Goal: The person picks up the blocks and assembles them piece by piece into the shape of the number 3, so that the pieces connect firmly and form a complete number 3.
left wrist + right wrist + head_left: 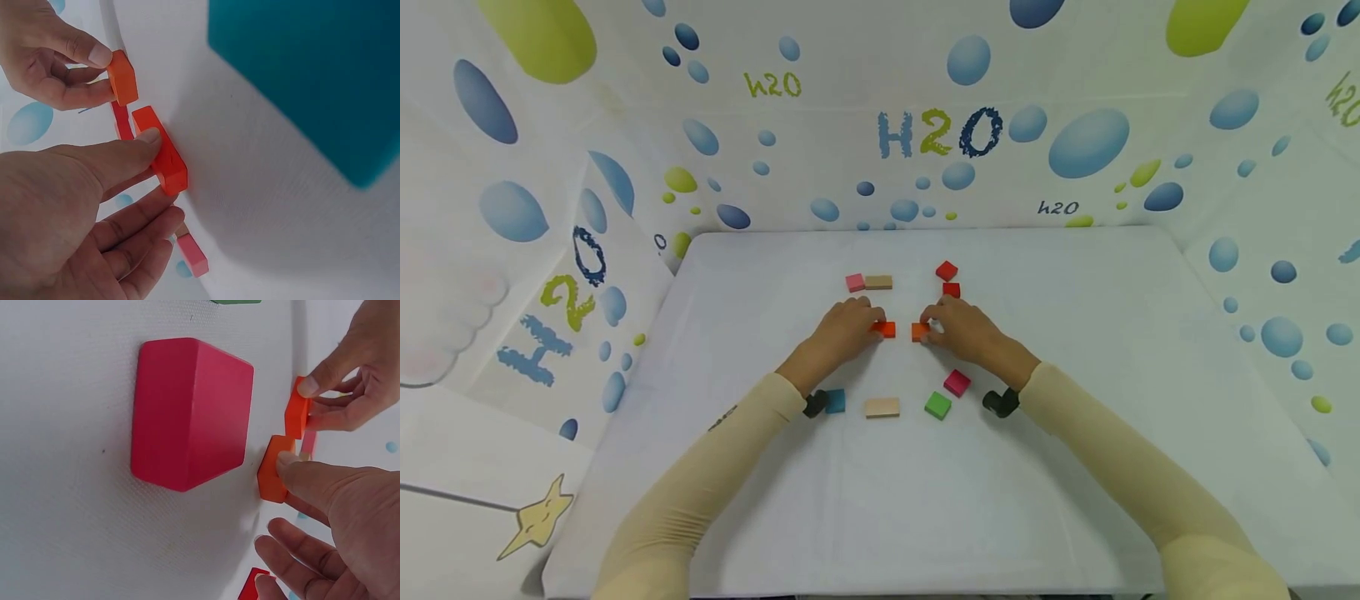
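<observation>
High head view forward and down, close tilted wrist views, both hands in each.

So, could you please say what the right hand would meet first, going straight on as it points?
Probably the red-orange block in the left hand, touched by the orange block the right hand holds, though exact heights are unclear.

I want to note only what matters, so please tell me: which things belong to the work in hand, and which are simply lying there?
In use:
red-orange block, pinched by the left hand
orange block, pinched by the right hand

Seemingly just lying there:
pink block
two tan blocks
two red blocks
blue block
crimson block
green block
</observation>
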### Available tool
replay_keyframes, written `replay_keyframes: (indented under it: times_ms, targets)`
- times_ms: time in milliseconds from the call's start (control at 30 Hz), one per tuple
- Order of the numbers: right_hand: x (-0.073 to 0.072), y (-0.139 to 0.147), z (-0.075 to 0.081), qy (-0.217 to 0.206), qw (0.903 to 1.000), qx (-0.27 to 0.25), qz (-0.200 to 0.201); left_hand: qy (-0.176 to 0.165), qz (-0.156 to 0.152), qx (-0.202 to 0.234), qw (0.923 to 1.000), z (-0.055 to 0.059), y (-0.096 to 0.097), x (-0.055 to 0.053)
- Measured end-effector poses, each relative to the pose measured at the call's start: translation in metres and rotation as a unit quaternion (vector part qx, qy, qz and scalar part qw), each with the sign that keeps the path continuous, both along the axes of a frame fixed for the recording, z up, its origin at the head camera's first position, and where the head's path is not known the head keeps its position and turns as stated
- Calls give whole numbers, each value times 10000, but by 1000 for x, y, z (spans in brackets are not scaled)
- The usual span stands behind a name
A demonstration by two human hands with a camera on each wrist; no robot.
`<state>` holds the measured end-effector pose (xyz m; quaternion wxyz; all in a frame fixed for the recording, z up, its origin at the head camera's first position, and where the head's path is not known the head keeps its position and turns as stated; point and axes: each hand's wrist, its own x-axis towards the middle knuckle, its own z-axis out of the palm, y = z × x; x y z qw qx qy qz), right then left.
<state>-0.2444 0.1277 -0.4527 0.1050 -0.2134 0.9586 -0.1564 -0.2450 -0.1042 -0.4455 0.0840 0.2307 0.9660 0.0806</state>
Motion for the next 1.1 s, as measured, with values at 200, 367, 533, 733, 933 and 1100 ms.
replay_keyframes:
  times_ms: [200,367,533,733,933,1100]
  targets:
    - [-3,-2,-4,75,10000,3,52,47,-79,-25,10000,0,4,1]
    - [-5,-3,-4,66,9999,-16,92,93,-168,-36,9998,-1,7,1]
    - [-5,-5,-3,87,9999,-27,131,150,-192,-97,9997,-1,10,1]
    - [-6,-5,-4,123,9998,-58,174,219,-235,-124,9994,-1,13,1]
    - [-6,-6,-6,109,9998,-56,176,237,-280,-103,9993,-1,15,2]
    - [-7,-6,-5,140,9997,-27,210,260,-301,-88,9992,-1,16,1]
